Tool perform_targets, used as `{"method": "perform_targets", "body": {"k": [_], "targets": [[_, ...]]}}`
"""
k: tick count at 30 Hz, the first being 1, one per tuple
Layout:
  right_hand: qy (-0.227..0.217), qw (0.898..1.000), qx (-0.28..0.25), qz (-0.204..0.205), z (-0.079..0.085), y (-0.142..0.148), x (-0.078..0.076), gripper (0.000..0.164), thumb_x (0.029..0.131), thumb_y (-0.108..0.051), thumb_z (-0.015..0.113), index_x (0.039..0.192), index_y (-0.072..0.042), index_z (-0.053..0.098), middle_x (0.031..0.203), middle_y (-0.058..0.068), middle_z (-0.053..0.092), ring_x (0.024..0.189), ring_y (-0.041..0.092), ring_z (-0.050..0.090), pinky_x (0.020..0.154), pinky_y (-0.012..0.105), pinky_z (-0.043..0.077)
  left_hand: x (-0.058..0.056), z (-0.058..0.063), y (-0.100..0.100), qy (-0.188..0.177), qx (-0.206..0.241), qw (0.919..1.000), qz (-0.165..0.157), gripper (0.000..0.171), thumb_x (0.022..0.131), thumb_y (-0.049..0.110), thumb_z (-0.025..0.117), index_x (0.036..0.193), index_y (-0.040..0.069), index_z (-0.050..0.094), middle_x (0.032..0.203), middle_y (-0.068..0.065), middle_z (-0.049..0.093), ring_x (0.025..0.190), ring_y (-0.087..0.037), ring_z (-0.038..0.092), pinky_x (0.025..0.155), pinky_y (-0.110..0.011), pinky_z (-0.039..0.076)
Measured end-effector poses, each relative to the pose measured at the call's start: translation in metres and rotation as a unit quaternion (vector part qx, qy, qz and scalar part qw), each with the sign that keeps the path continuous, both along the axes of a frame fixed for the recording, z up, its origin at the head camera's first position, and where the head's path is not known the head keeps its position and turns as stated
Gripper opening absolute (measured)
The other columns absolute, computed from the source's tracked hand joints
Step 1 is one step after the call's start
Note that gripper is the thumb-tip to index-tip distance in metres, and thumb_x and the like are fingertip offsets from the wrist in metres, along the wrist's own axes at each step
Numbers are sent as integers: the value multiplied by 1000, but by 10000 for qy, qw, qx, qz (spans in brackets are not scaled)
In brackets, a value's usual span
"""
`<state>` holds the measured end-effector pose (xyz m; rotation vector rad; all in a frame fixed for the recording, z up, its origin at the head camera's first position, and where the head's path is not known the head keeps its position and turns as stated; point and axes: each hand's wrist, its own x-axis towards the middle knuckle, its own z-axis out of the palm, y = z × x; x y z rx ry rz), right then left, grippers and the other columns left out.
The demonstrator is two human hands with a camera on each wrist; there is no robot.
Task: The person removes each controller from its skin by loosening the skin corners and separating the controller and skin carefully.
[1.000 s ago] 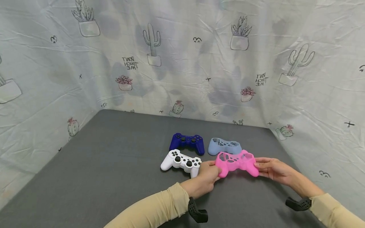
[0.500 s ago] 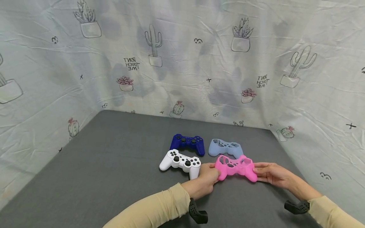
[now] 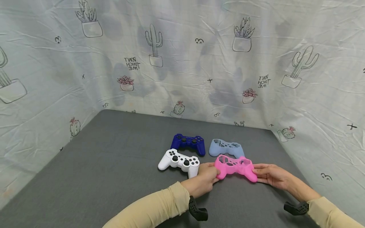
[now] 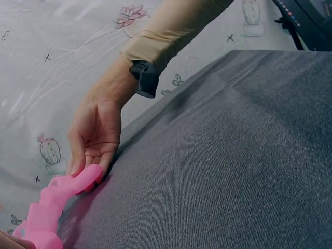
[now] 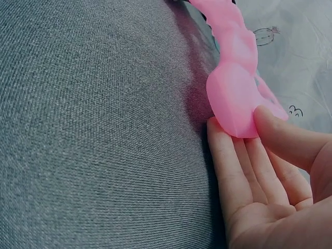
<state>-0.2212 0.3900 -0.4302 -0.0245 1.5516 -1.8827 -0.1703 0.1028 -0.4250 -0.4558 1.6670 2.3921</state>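
Note:
Both hands hold a pink silicone controller cover (image 3: 235,167) low over the grey table, one at each grip end. My left hand (image 3: 203,179) pinches its left grip, right beside the white game controller (image 3: 179,161). At the other end, my right hand (image 3: 273,176) pinches the right grip between thumb and fingers; the right wrist view shows the thumb on top and fingers (image 5: 236,176) beneath the pink cover (image 5: 233,98). A light blue controller cover (image 3: 225,147) lies just behind the pink one, partly hidden by it. Most of the left fingers are hidden.
A dark blue game controller (image 3: 188,143) lies behind the white one. The grey cloth-covered table (image 3: 114,164) meets a cactus-print curtain (image 3: 182,63) at its back and sides. A black device (image 4: 306,21) shows at the corner of the left wrist view.
Both hands have lowered the pink cover slightly toward the near side, uncovering more of the light blue cover. The grip at both ends is kept, and the other things lie still.

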Motion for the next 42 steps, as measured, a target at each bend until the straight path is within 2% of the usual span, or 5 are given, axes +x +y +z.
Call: {"method": "perform_targets", "body": {"k": [15,22,29,36,42], "targets": [[637,9878,1319,-523,17,-6,3,38,94,-3,66,125,15,57,109,14,69,98,24,68,88,43,52,2,18,-2,-289,-209,9993,107,44,83,-13,58,125,-22,48,120,-25,58,108,-30,59,87,-41,53],[1055,9794,1612,-604,26,-7,6,30,97,-2,60,119,19,58,106,17,69,93,25,69,84,42,54,14,46,-18,-173,-1018,9925,-657,45,83,3,63,123,-13,52,98,-9,49,86,-22,45,84,-38,43],[1665,9434,2528,-1354,33,-24,11,50,95,-22,68,123,17,55,110,18,68,93,22,68,81,38,55,29,66,-54,-21,-1036,9794,-1734,52,89,5,61,137,-10,48,139,-20,47,126,-39,44,105,-52,36],[820,9904,173,-1099,48,-41,20,20,104,-12,52,105,-8,72,109,9,68,105,24,65,95,40,48,34,82,-111,1195,-1651,9431,-2629,45,95,12,60,137,-3,51,135,-14,53,126,-30,49,104,-49,38],[306,9932,-1090,-281,55,-72,32,27,107,-10,43,115,-2,66,125,19,62,120,31,56,106,43,36,20,91,-165,1253,-1738,9297,-2997,39,100,11,55,136,-3,51,139,-17,50,128,-33,48,102,-44,41]]}}
